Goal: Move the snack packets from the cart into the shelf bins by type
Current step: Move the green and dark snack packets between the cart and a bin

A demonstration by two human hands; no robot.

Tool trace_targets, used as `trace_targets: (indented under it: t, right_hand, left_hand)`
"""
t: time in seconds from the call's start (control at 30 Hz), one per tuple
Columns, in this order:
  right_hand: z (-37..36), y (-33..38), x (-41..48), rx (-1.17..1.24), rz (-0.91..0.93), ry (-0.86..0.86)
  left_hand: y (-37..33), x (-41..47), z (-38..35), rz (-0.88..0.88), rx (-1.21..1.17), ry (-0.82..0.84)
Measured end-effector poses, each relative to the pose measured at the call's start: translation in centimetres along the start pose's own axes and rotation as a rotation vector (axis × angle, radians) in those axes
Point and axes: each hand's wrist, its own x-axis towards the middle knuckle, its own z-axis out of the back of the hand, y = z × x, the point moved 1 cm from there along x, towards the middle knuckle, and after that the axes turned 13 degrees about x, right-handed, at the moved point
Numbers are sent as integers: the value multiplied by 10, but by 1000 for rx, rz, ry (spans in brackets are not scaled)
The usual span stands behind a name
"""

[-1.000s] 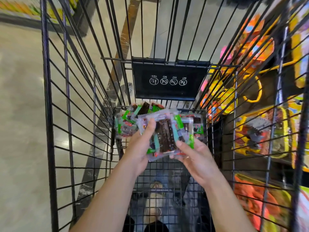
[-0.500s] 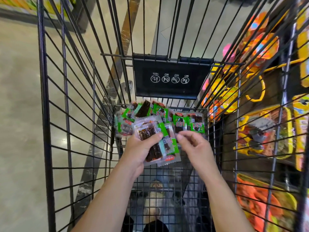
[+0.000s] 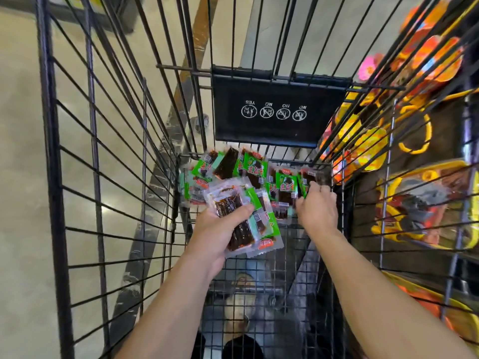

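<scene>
While in left hand's (image 3: 215,237) grip, packet stack (image 3: 234,212); right hand's (image 3: 315,212) pinch on another packet (image 3: 309,178).

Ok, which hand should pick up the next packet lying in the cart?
Right. The right hand has its fingers curled on the far-right packet in the cart, while the left hand is full, gripping a stack of packets.

Glossy beige floor (image 3: 23,177), dark marbled strip (image 3: 153,203), light glare (image 3: 106,211).
</scene>
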Motion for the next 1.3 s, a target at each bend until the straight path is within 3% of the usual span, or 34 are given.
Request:
trace_targets:
  t: [0.27,0.47,0.6,0.73,0.87,1.13,1.3]
  right_hand:
    - [18,-11,-23,351,-57,-171]
    - [50,-4,-76,1268,-158,-46]
    - [101,23,-130,1531,-66,73]
    - [166,49,-194,1643,66,121]
    - [224,65,-268,1632,195,53]
    - [282,72,-446,1546,311,-190]
    - [312,45,-553,1631,332,-414]
  left_hand:
    - [-7,-5,-2,-3,13,-16]
    - [-33,-41,-3,-47,59,-42]
    - [-66,-95,-3,-120,88,-34]
    - [-96,-162,-4,-190,127,-25]
    - [-115,-224,-1,-254,155,20]
    - [-132,-364,7,-401,285,247]
    - [-131,-442,-11,-466,410,418]
